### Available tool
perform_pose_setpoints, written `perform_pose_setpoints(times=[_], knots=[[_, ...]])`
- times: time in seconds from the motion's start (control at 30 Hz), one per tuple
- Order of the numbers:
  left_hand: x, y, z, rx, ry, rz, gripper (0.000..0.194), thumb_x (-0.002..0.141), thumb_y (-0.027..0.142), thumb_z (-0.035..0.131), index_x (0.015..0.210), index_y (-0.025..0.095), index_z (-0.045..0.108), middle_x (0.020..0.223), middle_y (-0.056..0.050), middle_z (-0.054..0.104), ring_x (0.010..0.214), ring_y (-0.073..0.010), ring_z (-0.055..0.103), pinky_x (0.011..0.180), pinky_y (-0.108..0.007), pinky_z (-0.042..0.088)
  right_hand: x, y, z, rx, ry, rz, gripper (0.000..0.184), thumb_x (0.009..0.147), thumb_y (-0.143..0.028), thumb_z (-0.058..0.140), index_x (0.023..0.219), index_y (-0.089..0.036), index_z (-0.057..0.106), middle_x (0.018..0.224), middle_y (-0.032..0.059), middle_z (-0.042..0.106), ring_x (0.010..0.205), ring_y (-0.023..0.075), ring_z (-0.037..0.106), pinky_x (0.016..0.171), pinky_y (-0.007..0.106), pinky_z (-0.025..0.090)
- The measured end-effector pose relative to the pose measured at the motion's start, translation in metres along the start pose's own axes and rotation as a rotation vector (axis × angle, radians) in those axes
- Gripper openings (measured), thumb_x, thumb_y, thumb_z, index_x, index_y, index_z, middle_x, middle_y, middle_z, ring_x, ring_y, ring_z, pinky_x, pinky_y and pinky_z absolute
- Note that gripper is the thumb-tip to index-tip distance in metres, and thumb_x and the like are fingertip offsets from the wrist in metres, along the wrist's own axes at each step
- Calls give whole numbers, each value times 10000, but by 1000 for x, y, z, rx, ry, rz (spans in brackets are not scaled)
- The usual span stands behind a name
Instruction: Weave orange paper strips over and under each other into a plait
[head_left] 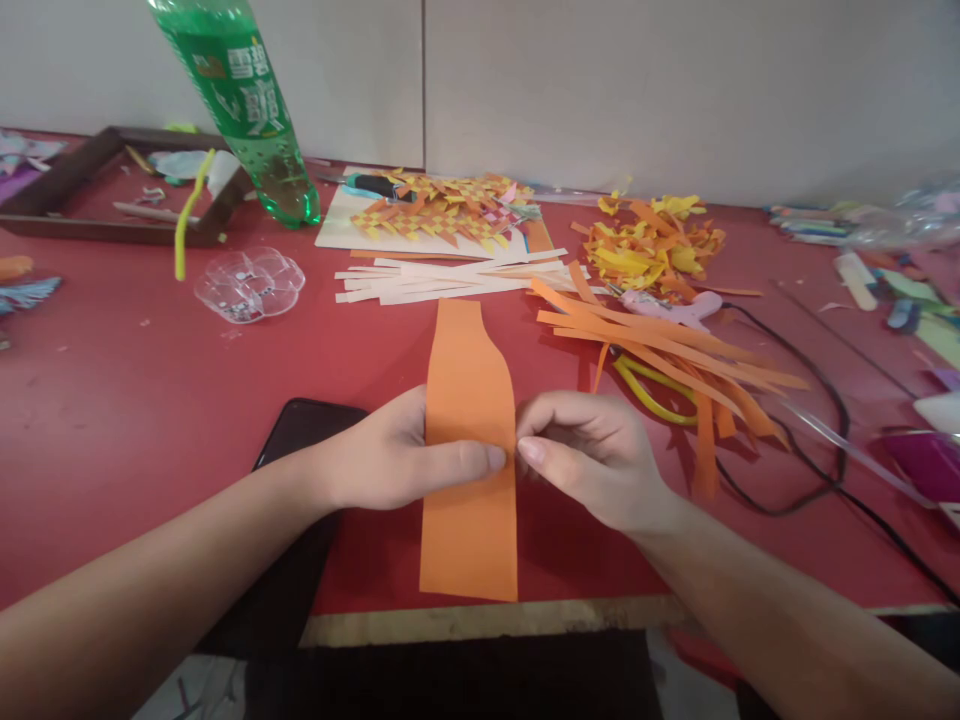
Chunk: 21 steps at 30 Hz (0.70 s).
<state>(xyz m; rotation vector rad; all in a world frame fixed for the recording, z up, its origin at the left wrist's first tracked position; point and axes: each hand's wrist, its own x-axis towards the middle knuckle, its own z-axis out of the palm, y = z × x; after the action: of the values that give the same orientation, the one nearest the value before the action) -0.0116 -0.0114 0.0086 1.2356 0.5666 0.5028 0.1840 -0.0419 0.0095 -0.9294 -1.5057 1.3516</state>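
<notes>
An orange strip of paper [469, 380], broad below and narrower at its curved upper end, is held upright over the front of the red table. My left hand [397, 455] grips it from the left, thumb across its face and fingers hidden behind. At its right edge, the thumb and index finger of my right hand [592, 455] are closed in a pinch on the paper's edge. Just beyond lie cream paper strips [457, 275]. To the right, thin orange strips [637, 345] partly cover yellow-handled scissors [656, 395].
A black phone-like slab [300, 435] lies under my left forearm. Further back are a green bottle [240, 110], a clear petal-shaped dish [251, 285], a dark frame [112, 230], woven paper [450, 215], orange-yellow scraps [652, 245] and a pink glue gun [675, 308] with a black cord [836, 400].
</notes>
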Motion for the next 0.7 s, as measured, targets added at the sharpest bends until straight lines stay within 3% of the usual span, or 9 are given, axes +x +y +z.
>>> perform_pose_setpoints(times=[0.33,0.5,0.7], knots=[[-2,9,0,5,-25,-57,137,849,267,676,898,154,615,830,-3,631,806,-144,590,699,-227,509,-1,1,1,-65,0,-8,162,759,-98,593,616,-174,585,512,-43,507,438,61,402,391,193,310],[0,6,0,120,34,-19,178,852,277,651,783,146,553,739,11,542,705,-127,539,654,-247,498,-4,4,1,-118,-23,-10,135,743,-82,594,639,-168,588,529,-49,495,454,55,386,401,184,301],[1,3,-1,163,12,18,126,852,241,631,815,134,574,768,-8,587,728,-132,554,653,-243,497,-4,4,3,-162,4,-11,134,705,-85,577,602,-169,560,509,-53,477,443,53,377,399,179,298]])
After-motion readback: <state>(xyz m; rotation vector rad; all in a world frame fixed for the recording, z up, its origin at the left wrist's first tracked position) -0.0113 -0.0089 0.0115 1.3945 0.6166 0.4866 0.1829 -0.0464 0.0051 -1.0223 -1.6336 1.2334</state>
